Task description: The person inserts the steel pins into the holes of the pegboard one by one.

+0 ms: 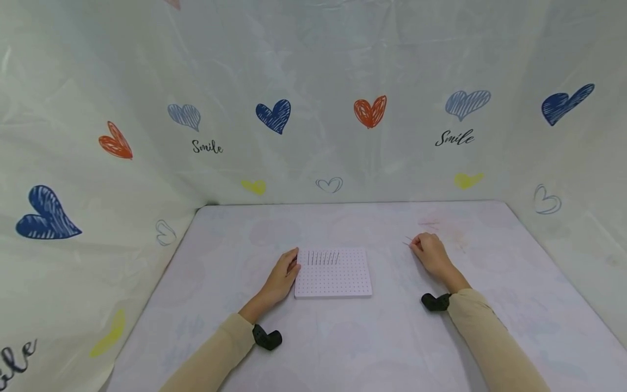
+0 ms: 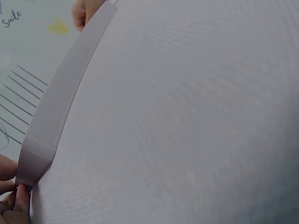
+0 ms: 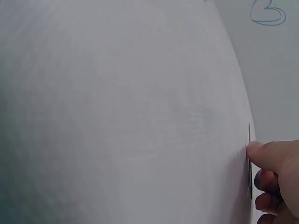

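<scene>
A white pegboard (image 1: 333,280) lies on the table, with several thin dark pins (image 1: 323,258) standing in a row near its far left part. My left hand (image 1: 283,276) grips the board's left edge, thumb and fingers at the corner of its side wall (image 2: 56,88) in the left wrist view. Off to the right of the board, my right hand (image 1: 432,255) is low over the table with curled fingers. Its thumb and fingertip pinch a thin pin (image 3: 249,130), whose end sticks out past the thumb. More thin dark pins (image 3: 250,182) show beside the curled fingers.
The table (image 1: 235,234) has a pale patterned cover. Behind it and to the left hangs a white curtain (image 1: 318,152) printed with hearts and words. A black wrist device (image 1: 268,338) sits on the left wrist, another (image 1: 435,302) on the right.
</scene>
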Tool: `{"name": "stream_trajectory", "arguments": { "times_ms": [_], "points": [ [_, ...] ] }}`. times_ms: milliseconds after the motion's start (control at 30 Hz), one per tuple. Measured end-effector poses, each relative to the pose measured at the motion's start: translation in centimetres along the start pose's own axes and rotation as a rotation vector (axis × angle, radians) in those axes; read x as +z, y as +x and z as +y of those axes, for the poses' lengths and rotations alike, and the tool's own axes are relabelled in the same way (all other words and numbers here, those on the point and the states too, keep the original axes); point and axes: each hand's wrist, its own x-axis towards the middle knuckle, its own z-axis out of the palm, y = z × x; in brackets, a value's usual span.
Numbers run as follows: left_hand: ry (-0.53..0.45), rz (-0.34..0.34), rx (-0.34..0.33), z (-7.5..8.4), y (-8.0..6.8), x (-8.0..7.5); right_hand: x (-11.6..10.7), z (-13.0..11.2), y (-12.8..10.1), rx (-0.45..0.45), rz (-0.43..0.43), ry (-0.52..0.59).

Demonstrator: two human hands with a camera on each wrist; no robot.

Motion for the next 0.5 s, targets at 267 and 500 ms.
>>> {"name": "stream_trajectory", "arguments": {
  "times_ms": [267, 500],
  "points": [
    [0.003, -0.005, 0.006, 0.28, -0.05, -0.08, -0.46, 0.17, -0.18, -0.017, 0.008, 0.115],
    [0.006, -0.008, 0.022, 0.18, 0.09, -0.12, -0.84, 0.04, 0.17, 0.043, -0.025, 0.251]
  ]
}}
